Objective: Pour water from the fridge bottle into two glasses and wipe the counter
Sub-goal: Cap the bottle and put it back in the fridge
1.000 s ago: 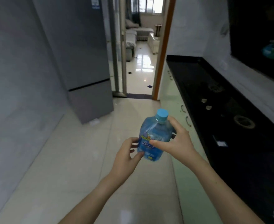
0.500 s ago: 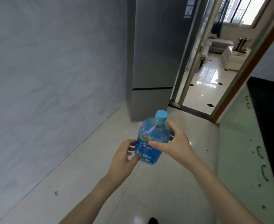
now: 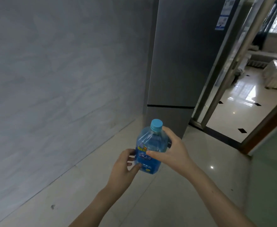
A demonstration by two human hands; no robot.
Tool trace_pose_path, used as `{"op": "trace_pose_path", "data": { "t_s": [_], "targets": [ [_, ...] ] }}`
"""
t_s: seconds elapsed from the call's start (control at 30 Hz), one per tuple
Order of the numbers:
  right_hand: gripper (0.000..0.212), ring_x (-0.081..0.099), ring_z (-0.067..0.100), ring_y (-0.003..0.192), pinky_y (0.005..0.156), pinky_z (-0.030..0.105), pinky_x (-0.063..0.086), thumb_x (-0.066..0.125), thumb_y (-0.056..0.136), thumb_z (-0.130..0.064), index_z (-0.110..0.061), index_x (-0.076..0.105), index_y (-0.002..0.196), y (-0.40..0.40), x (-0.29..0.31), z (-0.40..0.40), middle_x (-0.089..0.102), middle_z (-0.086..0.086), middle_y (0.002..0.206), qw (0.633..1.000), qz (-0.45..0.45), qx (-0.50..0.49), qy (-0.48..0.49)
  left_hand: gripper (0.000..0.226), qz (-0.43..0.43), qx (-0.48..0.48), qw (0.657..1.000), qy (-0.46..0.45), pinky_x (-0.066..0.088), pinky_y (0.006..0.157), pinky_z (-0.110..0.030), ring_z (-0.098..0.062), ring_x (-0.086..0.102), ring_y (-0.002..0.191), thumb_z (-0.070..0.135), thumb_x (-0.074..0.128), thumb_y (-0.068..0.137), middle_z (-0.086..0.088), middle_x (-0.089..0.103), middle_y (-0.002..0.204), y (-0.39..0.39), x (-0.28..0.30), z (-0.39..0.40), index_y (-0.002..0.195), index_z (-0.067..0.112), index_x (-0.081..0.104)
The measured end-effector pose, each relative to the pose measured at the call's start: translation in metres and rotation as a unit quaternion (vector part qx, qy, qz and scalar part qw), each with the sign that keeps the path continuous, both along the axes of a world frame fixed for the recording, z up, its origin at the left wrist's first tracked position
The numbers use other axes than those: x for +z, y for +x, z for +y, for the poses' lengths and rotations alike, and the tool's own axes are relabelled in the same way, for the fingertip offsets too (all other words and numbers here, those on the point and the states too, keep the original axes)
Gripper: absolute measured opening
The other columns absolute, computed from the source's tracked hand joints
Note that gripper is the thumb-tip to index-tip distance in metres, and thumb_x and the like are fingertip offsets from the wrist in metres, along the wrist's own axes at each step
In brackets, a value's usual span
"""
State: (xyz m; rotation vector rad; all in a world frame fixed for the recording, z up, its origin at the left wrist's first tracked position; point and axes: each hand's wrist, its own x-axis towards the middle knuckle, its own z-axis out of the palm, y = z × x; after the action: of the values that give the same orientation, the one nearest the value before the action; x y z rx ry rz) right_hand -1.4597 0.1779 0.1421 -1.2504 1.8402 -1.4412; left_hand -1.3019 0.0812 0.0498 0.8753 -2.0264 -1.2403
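A clear blue water bottle with a light blue cap and a blue label is held upright in front of me, above the floor. My right hand grips its upper body from the right, thumb across the label. My left hand holds the bottle's lower part from the left, fingers curled round the base. The grey fridge stands shut just beyond the bottle. No glasses and no counter top are in view.
A grey tiled wall fills the left side. To the right of the fridge an open doorway leads to a bright room with glossy floor. A pale green cabinet front is at the right edge. Light floor tiles lie below.
The view has swung left, away from the black counter, toward the wall and fridge. The bottle stays held in both hands in the same pose.
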Motion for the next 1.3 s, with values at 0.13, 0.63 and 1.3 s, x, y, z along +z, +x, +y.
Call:
{"op": "trace_pose_path", "data": {
  "t_s": [0.13, 0.63, 1.3],
  "targets": [
    [0.072, 0.062, -0.001, 0.105, 0.085, 0.017, 0.052, 0.089, 0.065, -0.016, -0.029, 0.055, 0.127, -0.044, 0.006, -0.03, 0.065, -0.017, 0.114, 1.0, 0.007, 0.008, -0.01, 0.036, 0.0, 0.0, 1.0, -0.012, 0.051, 0.083, -0.027, -0.004, 0.059, 0.095, 0.017, 0.071, 0.083, 0.015, 0.061, 0.11, -0.041, 0.007, -0.03, 0.113, 0.028, 0.055],
    [0.067, 0.063, -0.002, 0.103, 0.079, 0.013, 0.051, 0.087, 0.067, -0.009, -0.027, 0.057, 0.124, -0.177, -0.008, -0.203, 0.067, -0.017, 0.109, 1.0, 0.0, -0.017, -0.022, 0.036, -0.01, -0.027, 0.999, -0.019, 0.053, 0.083, -0.027, -0.004, 0.06, 0.094, 0.019, 0.072, 0.083, 0.015, 0.06, 0.109, -0.18, -0.007, -0.214, 0.111, 0.034, 0.054],
    [0.066, 0.063, -0.003, 0.1, 0.074, 0.01, 0.05, 0.086, 0.067, -0.006, -0.022, 0.056, 0.124, -0.38, 0.002, -0.431, 0.066, -0.012, 0.112, 0.995, 0.008, -0.089, -0.033, 0.033, -0.037, -0.079, 0.995, -0.042, 0.049, 0.079, -0.017, -0.006, 0.058, 0.095, 0.018, 0.069, 0.085, 0.01, 0.059, 0.108, -0.404, 0.01, -0.462, 0.111, 0.029, 0.052]
  ]
}}
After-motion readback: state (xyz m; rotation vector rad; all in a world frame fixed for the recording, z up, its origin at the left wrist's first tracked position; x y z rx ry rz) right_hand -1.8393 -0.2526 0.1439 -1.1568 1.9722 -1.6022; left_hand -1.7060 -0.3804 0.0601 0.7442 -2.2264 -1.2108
